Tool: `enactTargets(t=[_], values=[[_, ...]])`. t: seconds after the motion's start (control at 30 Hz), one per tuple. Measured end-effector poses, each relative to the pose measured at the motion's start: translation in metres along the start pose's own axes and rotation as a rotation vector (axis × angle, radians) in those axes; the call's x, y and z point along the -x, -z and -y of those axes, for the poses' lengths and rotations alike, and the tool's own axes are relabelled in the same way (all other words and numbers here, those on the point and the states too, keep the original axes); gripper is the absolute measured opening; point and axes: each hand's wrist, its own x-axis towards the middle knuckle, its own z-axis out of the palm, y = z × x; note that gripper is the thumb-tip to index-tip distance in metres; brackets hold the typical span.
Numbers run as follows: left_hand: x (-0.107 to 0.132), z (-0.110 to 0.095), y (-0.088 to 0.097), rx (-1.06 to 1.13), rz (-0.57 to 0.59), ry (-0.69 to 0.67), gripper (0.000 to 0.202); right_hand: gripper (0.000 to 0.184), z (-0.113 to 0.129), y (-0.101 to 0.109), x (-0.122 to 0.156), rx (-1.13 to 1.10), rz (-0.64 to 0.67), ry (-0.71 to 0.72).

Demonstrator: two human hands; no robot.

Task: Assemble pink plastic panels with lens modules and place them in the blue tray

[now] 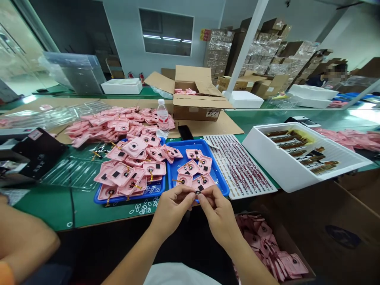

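My left hand point(175, 208) and my right hand point(218, 209) meet in front of the right blue tray point(224, 184). Their fingertips pinch a small black part point(198, 192) between them; its exact kind is too small to make out. Just beyond the fingers, several pink camera-shaped housings point(204, 181) with black modules and orange flex strips lie in that tray. More pink housings point(120, 174) are heaped in the left blue tray point(99, 196), on the left of my hands.
A white sheet point(237, 166) with rows of small parts lies right of the trays, beside a foam box point(267, 162). Behind stand a water bottle point(162, 114), a phone point(185, 132) and a cardboard box point(196, 113). Another person's arm point(26, 237) is at left.
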Motion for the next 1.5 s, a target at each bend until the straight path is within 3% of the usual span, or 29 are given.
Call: enactTargets(t=[0.27, 0.37, 0.57, 0.67, 0.77, 0.87, 0.97, 1.07, 1.17, 1.33, 1.5], values=[[0.008, -0.015, 0.013, -0.220, 0.013, -0.126, 0.017, 0.020, 0.024, 0.000, -0.004, 0.097, 0.040, 0.063], [0.006, -0.018, 0.015, -0.279, -0.007, -0.170, 0.013, 0.016, 0.024, -0.002, -0.004, 0.029, 0.055, 0.018], [-0.005, -0.005, 0.013, -0.196, 0.066, -0.044, 0.017, 0.032, 0.017, -0.014, -0.001, -0.456, 0.123, -0.209], [-0.009, 0.001, 0.015, -0.288, 0.090, -0.026, 0.018, 0.039, 0.015, -0.016, 0.000, -0.754, 0.166, -0.303], [-0.018, -0.008, 0.025, -0.484, 0.074, -0.046, 0.029, 0.037, 0.004, -0.012, 0.001, -0.858, 0.112, -0.328], [-0.048, -0.032, 0.043, -0.924, -0.057, -0.115, 0.039, 0.037, -0.013, -0.006, 0.002, -0.872, 0.049, -0.334], [-0.104, -0.060, 0.059, -1.207, -0.156, -0.161, 0.030, 0.038, -0.025, 0.000, 0.004, -0.846, 0.006, -0.347], [-0.166, -0.075, 0.065, -1.373, -0.088, -0.103, 0.020, 0.041, -0.028, 0.005, 0.006, -0.817, -0.011, -0.355], [-0.209, -0.074, 0.061, -1.482, 0.066, 0.034, 0.028, 0.046, -0.026, 0.009, 0.008, -0.796, -0.038, -0.381], [-0.232, -0.066, 0.057, -1.507, 0.171, 0.164, 0.033, 0.055, -0.030, 0.016, 0.010, -0.745, -0.097, -0.407], [-0.219, -0.078, 0.069, -1.383, 0.032, 0.088, 0.031, 0.052, -0.035, 0.020, 0.006, -0.693, -0.058, -0.413]])
